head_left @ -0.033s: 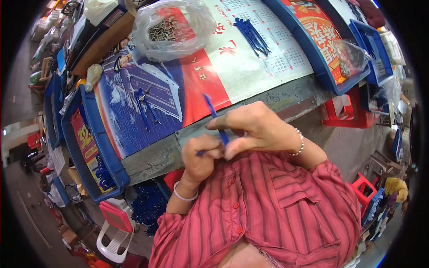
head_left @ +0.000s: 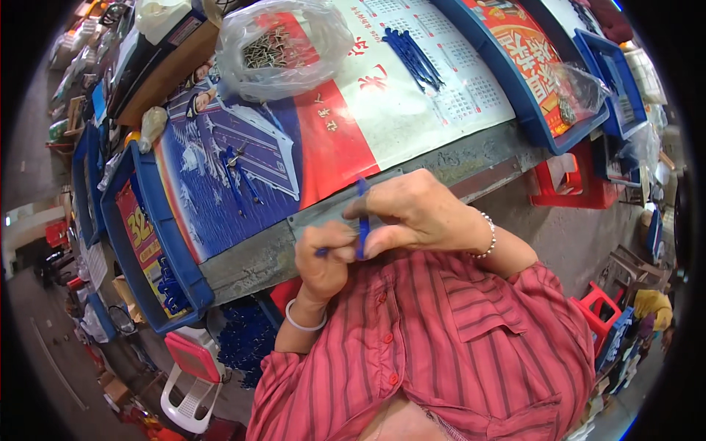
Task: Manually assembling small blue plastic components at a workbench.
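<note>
Close above the table's near edge, my two hands work together. My right hand (head_left: pixel 412 209) pinches a slim blue rod-like piece (head_left: pixel 364 226), which stands nearly upright between thumb and fingers. Curled beside it, my left hand (head_left: pixel 323 257) grips another blue piece, whose end (head_left: pixel 321 252) sticks out past the fingers; the rest is hidden. The fingertips of both hands almost meet. On the poster beyond lie a few blue pieces with metal parts (head_left: pixel 239 176). Farther right is a bundle of slim blue pieces (head_left: pixel 413 59). A clear plastic bag (head_left: pixel 320 70) holds many small metal pins or screws (head_left: pixel 266 51).
A calendar poster (head_left: pixel 412 132) covers the worktable (head_left: pixel 257 264). Blue trays stand at the left (head_left: pixel 195 283) and right (head_left: pixel 544 132). A cardboard box (head_left: pixel 162 73) is at the far left. Below are a pile of blue pieces (head_left: pixel 250 338), a white chair (head_left: pixel 191 400) and red stools (head_left: pixel 577 176).
The blue piece in my right hand has swung from a leftward tilt to nearly upright, and its top end is lower. My left hand has shifted slightly left.
</note>
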Demonstrator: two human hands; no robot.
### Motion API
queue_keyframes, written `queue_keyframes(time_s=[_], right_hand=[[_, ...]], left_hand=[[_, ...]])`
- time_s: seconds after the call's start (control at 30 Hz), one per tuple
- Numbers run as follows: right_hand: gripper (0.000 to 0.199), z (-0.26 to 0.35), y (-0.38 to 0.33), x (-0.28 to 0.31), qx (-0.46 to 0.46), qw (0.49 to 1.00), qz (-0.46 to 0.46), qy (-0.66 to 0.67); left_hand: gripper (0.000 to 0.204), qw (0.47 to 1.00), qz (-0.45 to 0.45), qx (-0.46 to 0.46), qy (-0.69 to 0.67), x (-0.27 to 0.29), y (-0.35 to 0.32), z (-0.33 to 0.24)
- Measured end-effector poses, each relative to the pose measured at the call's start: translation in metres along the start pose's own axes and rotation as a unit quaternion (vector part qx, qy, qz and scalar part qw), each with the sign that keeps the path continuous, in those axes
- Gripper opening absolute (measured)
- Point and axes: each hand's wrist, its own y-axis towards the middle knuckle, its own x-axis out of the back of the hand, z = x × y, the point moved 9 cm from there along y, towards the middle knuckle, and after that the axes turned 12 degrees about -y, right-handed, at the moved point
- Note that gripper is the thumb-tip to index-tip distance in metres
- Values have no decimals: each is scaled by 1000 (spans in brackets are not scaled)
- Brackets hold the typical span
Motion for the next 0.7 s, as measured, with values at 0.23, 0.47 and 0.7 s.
queue_keyframes(time_s=[0.23,0.47,0.7], right_hand=[[32,15,-5,-33,-46,997,57,2],[30,25,-2,-41,-64,995,44,-64],[34,27,-1,-44,-62,992,43,-100]], left_hand=[[33,944,-108,54,-307,15,8,15],[25,862,-84,128,-483,16,1,50],[23,841,-81,146,-515,15,-1,56]])
